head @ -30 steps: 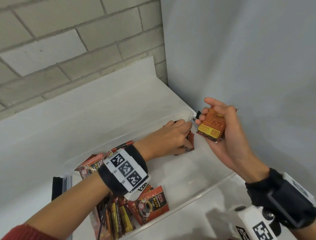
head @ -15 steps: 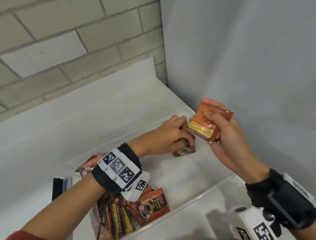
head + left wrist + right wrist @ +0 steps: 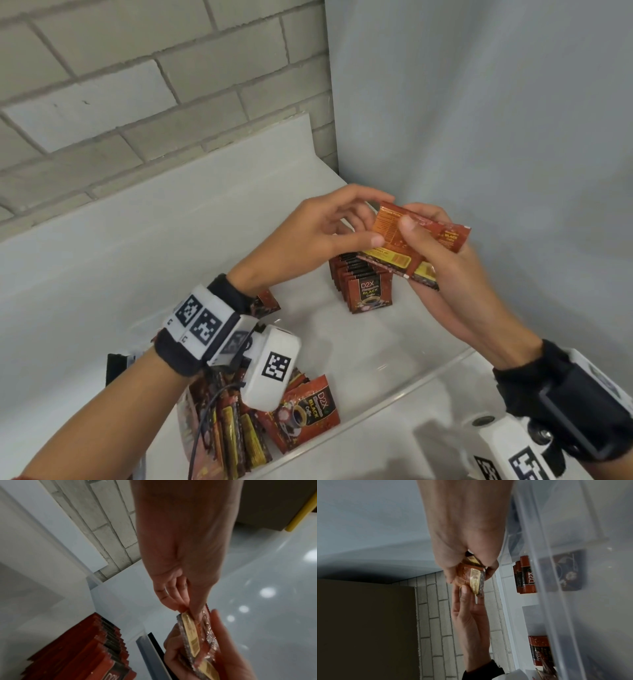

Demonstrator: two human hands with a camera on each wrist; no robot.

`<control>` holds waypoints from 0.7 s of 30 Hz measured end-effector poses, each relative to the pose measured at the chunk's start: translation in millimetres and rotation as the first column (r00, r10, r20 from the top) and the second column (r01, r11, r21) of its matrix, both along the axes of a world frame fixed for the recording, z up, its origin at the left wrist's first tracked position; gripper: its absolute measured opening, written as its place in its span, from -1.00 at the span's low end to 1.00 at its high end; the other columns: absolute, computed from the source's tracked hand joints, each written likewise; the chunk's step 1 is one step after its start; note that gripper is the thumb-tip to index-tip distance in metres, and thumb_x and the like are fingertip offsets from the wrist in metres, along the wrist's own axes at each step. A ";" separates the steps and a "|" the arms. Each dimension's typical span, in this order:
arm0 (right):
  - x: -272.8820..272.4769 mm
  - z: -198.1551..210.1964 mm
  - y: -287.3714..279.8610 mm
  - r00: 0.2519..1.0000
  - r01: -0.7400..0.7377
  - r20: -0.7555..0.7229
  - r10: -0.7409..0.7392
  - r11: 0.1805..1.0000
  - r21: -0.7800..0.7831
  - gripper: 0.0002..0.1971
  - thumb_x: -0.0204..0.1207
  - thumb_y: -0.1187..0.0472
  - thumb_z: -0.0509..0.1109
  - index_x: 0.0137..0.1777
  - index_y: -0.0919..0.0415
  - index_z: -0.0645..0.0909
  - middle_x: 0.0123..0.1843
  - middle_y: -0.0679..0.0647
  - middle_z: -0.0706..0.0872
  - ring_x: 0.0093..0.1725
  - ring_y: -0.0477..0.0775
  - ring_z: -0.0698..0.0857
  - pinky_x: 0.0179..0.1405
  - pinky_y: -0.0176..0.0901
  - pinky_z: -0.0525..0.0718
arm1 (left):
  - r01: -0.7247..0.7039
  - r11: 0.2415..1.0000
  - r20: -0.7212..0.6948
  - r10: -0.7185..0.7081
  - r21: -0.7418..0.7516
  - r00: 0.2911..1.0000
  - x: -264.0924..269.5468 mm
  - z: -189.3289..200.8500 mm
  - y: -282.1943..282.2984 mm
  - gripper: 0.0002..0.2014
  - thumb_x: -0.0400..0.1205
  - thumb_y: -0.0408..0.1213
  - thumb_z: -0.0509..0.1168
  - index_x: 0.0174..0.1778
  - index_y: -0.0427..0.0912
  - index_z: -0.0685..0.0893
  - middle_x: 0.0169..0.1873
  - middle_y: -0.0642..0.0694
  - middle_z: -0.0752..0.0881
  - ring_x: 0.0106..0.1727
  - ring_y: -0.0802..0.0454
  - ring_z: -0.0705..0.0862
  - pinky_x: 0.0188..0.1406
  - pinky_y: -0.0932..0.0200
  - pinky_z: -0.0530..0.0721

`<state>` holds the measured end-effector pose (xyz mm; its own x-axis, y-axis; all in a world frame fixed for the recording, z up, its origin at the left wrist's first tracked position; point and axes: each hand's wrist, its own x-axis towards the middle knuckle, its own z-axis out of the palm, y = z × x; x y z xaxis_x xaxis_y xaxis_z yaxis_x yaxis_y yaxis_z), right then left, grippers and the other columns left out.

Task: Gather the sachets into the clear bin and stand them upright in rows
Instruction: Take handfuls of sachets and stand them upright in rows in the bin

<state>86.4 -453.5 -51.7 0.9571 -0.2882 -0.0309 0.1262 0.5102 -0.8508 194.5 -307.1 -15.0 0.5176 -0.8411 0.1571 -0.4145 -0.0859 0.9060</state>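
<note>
The small stack of sachets point(image 3: 407, 240) sits in your right hand point(image 3: 435, 274), held above the far right corner of the clear bin point(image 3: 394, 383), with the printed backs facing you and the long edges running roughly left to right, tilted down toward you. Your right thumb is curled over the top of the stack and the fingers cup it from below, so that hand is clamped on it. Your left hand point(image 3: 329, 229) is right beside it: thumb and fingertips pinch the left edge of the top sachet, which is fanned slightly off the ones beneath.

Directly below and a little toward you stands the upright row point(image 3: 363, 284), packed face to face at the bin's right end, its front sachet showing the label. That is the relation that matters: the row is just under the left hand, so that hand is the nearer one to carry a sachet down. It looks as though you would need to turn the sachet on end, label forward, to match the row.

Loose sachets point(image 3: 301, 414) lie in a heap at the bin's near left end, well apart from the row.
</note>
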 end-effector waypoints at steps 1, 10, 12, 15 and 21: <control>0.2 -0.5 0.2 1.000 -0.014 -0.002 0.014 1.000 -0.008 -0.42 0.28 -0.09 0.49 0.24 0.20 0.55 0.06 0.10 0.80 0.04 0.03 0.78 -0.04 -0.19 0.75 | -0.010 1.000 0.006 0.010 -0.023 1.000 0.8 0.8 0.5 -0.65 0.56 -0.41 0.42 0.27 -0.32 0.63 -0.10 -0.20 0.68 -0.07 -0.09 0.64 0.10 -0.26 0.62; 1.9 0.7 1.7 0.971 -0.213 -0.101 0.216 0.976 0.036 -0.05 0.08 -0.51 0.33 0.33 0.20 0.60 -0.15 0.08 0.77 -0.21 -0.02 0.72 -0.21 -0.19 0.71 | 0.027 0.985 0.073 -0.014 -0.173 0.997 3.3 3.8 9.8 -0.90 0.55 -0.41 0.39 -0.05 -0.28 0.74 -0.04 -0.16 0.73 0.08 -0.17 0.68 0.07 -0.37 0.60; -1.0 4.0 2.8 0.963 -0.242 -0.113 0.243 0.970 0.026 -0.40 0.34 -0.24 0.32 0.24 0.18 0.63 -0.10 0.06 0.81 -0.16 -0.05 0.77 -0.19 -0.23 0.72 | 0.047 0.985 0.080 -0.034 -0.165 0.996 3.5 1.4 10.3 -0.89 0.55 -0.39 0.37 -0.04 -0.28 0.75 0.00 -0.13 0.73 0.12 -0.11 0.68 0.08 -0.32 0.63; -2.3 5.5 2.5 0.964 -0.231 -0.133 0.230 0.973 0.011 -0.62 0.42 0.08 0.38 0.20 0.20 0.67 0.01 0.14 0.81 -0.04 0.04 0.79 -0.12 -0.17 0.75 | 0.038 0.990 0.103 -0.025 -0.133 0.994 3.9 -2.4 9.9 -0.90 0.55 -0.47 0.39 -0.09 -0.26 0.79 0.05 -0.13 0.67 0.13 -0.05 0.66 0.10 -0.19 0.68; -2.2 6.6 2.0 0.977 -0.172 -0.126 0.171 0.985 0.008 -0.72 0.41 0.22 0.39 0.12 0.23 0.67 -0.08 0.13 0.82 -0.12 0.04 0.80 -0.25 -0.20 0.73 | 0.016 0.997 0.138 -0.005 -0.080 0.990 3.3 -4.0 10.7 -0.74 0.69 -0.52 0.16 0.13 -0.22 0.71 0.03 -0.23 0.56 0.06 0.09 0.60 0.02 0.08 0.71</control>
<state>84.2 -451.5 -45.1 0.9808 -0.1206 -0.1536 -0.0710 0.5124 -0.8558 197.8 -296.4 -19.0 0.4774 -0.8280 0.2942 -0.5364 -0.0094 0.8439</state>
